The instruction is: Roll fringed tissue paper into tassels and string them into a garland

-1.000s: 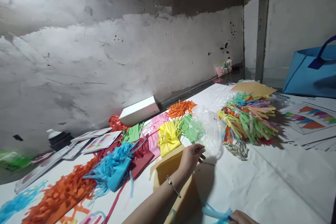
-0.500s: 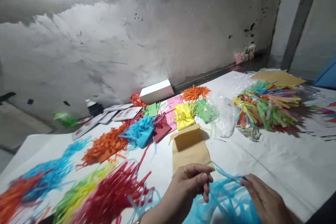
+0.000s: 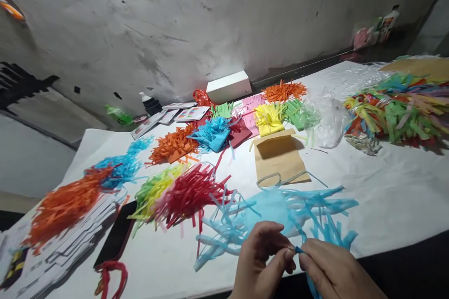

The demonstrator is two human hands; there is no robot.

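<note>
Both my hands meet at the table's near edge. My left hand (image 3: 261, 264) is closed in a pinch on the end of a light blue paper strip (image 3: 297, 249). My right hand (image 3: 335, 271) pinches the same strip from the other side, fingertips almost touching the left ones. Just beyond them lies a loose pile of light blue paper strips (image 3: 277, 210). A brown paper envelope (image 3: 278, 161) lies flat behind that pile.
Heaps of cut paper strips cover the white table (image 3: 386, 196): red (image 3: 191, 194), yellow-green (image 3: 154, 189), orange (image 3: 66, 205), blue (image 3: 212, 133), yellow (image 3: 268, 119), and a mixed bundle (image 3: 400, 107) at right. A black phone (image 3: 117, 236), a white box (image 3: 228, 87) and a clear plastic bag (image 3: 324, 121) lie there too.
The view has tilted down and left. My left hand came back from the envelope to the near edge, and both hands now pinch a blue strip close together.
</note>
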